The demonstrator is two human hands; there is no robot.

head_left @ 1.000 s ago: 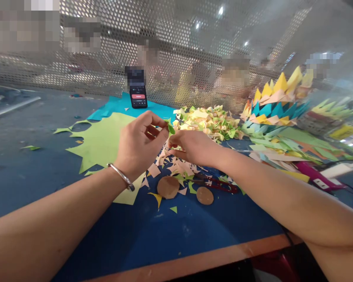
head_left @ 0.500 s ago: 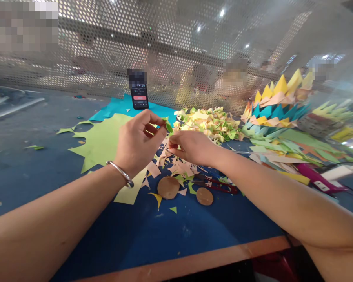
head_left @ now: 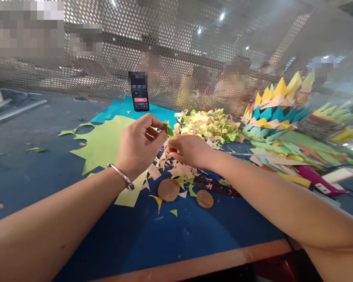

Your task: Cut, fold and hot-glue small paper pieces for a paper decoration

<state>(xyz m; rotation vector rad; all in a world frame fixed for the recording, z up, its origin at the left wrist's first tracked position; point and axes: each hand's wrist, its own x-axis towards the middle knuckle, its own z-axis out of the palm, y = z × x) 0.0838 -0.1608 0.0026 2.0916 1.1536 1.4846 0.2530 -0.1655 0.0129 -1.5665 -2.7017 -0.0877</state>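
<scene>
My left hand (head_left: 141, 145), with a silver bangle at the wrist, pinches a small curled green paper piece (head_left: 170, 129) between thumb and fingertips. Close beside it, just to the right and lower, is my right hand (head_left: 191, 150). Its fingers are curled closed, and what they hold, if anything, is hidden. Under the hands lie scattered pink and green paper scraps (head_left: 181, 169). A large light-green paper sheet (head_left: 101, 145) with a jagged cut edge rests left of my left hand. Behind my right hand is a heap of curled yellow and green paper pieces (head_left: 210, 123).
Two round brown discs (head_left: 168, 190) and red-handled snips (head_left: 222, 188) lie near me. A phone (head_left: 140, 100) stands upright by blue paper (head_left: 111, 109). At right are tiered paper points (head_left: 278, 105), paper strips (head_left: 282, 160) and a magenta power strip (head_left: 319, 182). A perforated screen (head_left: 170, 39) rises behind.
Both hands keep nearly the same pose, the left still pinching the green paper piece. The whole view has shifted slightly downward in the picture.
</scene>
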